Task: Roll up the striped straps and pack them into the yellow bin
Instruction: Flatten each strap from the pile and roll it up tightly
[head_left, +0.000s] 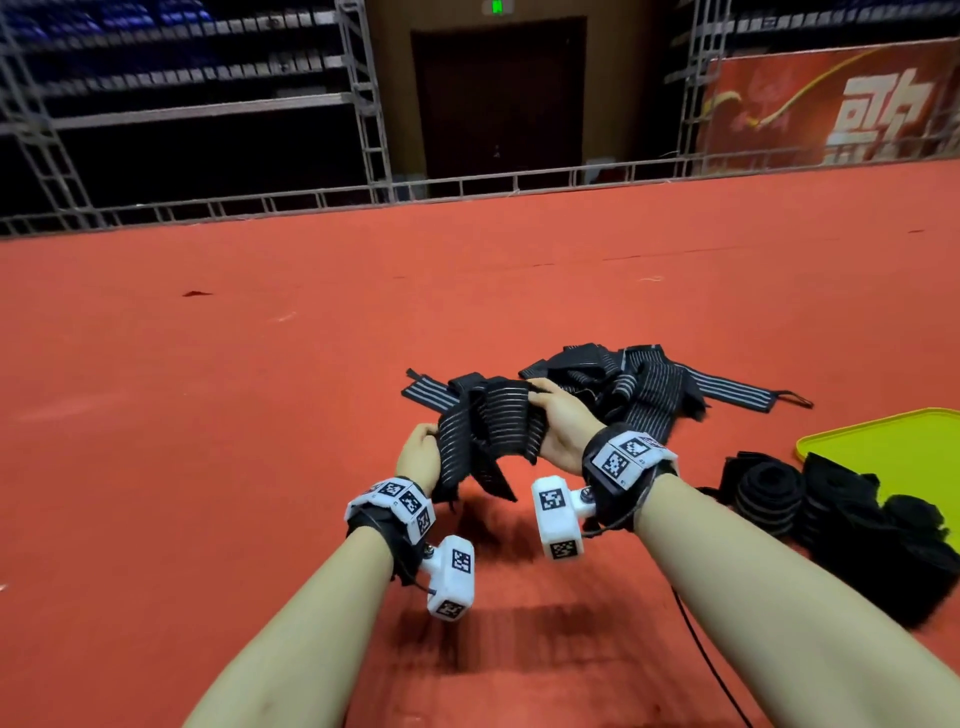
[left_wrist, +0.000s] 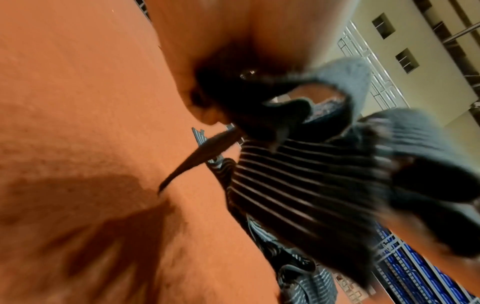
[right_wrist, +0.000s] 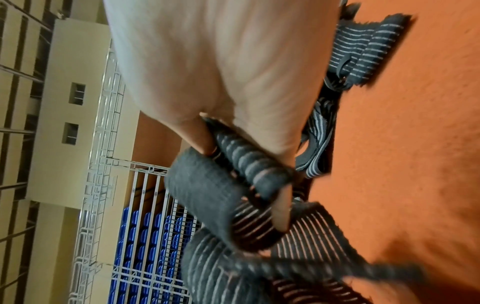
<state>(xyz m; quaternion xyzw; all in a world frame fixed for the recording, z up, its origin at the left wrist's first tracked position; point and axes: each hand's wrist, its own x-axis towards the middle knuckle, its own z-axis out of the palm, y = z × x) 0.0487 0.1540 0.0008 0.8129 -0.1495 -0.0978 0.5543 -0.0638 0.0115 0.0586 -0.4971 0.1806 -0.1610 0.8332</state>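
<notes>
Left hand (head_left: 418, 453) and right hand (head_left: 558, 423) each pinching one end of striped strap (head_left: 485, 431), slack between grips above red floor (head_left: 208, 415). Risk: dangling tail below left grip catches, roll goes crooked or loosens. Yellow bin (head_left: 883, 441) well right of right grip.

Both forearms extended; left hand (head_left: 417, 451), right hand (head_left: 563, 423) fingers curled, gripping.

red carpet floor (head_left: 260, 415), metal truss (head_left: 363, 104), dark door (head_left: 498, 98), red banner (head_left: 831, 104).
</notes>
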